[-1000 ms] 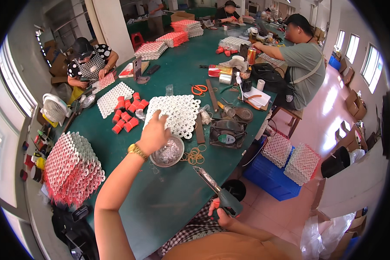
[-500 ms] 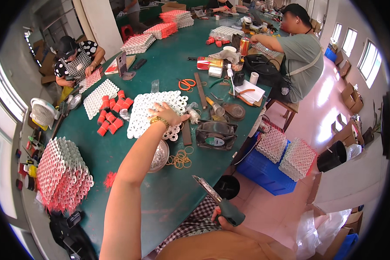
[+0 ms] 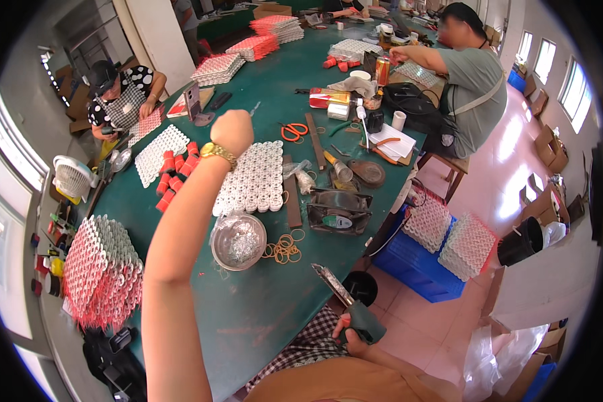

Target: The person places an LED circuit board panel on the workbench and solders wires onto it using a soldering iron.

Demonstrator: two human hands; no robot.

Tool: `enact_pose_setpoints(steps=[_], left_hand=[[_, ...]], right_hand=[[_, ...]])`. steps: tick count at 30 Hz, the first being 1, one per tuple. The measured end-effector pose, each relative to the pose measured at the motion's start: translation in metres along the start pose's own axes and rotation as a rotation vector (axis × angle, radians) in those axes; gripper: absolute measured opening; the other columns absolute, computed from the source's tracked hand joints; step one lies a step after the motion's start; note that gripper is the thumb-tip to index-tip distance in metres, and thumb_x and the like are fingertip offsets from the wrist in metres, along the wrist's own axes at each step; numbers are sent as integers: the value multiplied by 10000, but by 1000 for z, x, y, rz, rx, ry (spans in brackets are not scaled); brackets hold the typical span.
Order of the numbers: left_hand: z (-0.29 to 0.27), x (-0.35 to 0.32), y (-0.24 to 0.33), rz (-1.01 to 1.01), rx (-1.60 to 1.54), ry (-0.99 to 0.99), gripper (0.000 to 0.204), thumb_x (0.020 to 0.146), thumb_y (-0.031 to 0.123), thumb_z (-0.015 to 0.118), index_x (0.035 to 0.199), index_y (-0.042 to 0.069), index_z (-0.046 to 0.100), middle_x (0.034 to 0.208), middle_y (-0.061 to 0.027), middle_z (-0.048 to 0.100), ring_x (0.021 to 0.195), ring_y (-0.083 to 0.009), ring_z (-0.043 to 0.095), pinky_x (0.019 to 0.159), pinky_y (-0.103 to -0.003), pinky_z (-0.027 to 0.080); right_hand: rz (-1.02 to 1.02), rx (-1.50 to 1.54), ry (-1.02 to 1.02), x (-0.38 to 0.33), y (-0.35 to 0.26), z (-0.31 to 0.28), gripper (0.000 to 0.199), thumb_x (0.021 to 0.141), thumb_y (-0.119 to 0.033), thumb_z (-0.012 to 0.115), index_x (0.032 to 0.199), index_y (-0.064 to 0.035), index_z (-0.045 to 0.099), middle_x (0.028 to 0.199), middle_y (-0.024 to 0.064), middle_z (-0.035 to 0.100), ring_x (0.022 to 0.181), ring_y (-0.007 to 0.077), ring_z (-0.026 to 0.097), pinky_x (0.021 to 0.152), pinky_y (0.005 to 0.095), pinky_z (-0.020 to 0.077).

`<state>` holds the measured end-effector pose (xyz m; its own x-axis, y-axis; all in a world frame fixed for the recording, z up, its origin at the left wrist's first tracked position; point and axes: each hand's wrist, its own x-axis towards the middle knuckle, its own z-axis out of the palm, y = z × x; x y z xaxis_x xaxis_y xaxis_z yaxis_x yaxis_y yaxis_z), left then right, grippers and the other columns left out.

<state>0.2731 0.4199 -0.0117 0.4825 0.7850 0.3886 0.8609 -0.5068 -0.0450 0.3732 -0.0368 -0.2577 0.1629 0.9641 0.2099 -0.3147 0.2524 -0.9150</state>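
The raised left hand (image 3: 232, 131) shows only its back, closed in a fist, so whatever its fingers may pinch cannot be told. Its forearm covers the left edge of the white-and-red honeycomb block of small tubes (image 3: 253, 179) lying beneath the wrist. The right hand (image 3: 350, 339), low by the lap, is mostly hidden behind the dark green handle of the glue-gun-like tool (image 3: 352, 309) it grips; only a few fingers show. In the round metal bowl (image 3: 238, 240) below the left forearm, the shiny contents are too small to make out. The black bag (image 3: 117, 362) beside the left elbow is cut by the picture's dark rim.
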Motion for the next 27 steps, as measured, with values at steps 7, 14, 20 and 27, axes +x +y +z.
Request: enact_pose_setpoints(steps=[7, 14, 20, 27], left_hand=[[-121, -146, -37, 77, -287, 537, 131, 833, 17, 682, 906, -9, 577, 751, -157, 677, 705, -289, 688, 621, -341, 516], [-143, -357, -76, 403, -323, 472, 267, 650, 155, 774, 828, 112, 580, 1024, -103, 616, 978, -324, 605, 861, -468, 504], [-103, -436, -65, 329, -688, 433, 194, 660, 180, 792, 814, 184, 676, 920, -18, 501, 851, -228, 528, 764, -424, 452], [-45, -465, -90, 148, -520, 91, 238, 682, 84, 676, 919, 106, 677, 928, -41, 632, 857, -239, 614, 728, -349, 500]], right_hand=[[-96, -65, 189, -1, -1, -7, 462, 950, -418, 507, 1216, -44, 461, 830, 115, 564, 686, 184, 574, 606, 334, 467], [-130, -2, 266, 7, -3, -11, 464, 924, -381, 560, 1208, -39, 429, 859, 113, 552, 678, 187, 572, 604, 323, 492], [-160, -28, 210, 16, -13, 10, 440, 913, -363, 540, 1194, -48, 417, 845, 112, 520, 664, 174, 540, 608, 310, 491], [-118, -39, 34, 20, -20, 24, 420, 925, -355, 526, 1182, -38, 427, 854, 110, 523, 663, 175, 528, 586, 313, 496]])
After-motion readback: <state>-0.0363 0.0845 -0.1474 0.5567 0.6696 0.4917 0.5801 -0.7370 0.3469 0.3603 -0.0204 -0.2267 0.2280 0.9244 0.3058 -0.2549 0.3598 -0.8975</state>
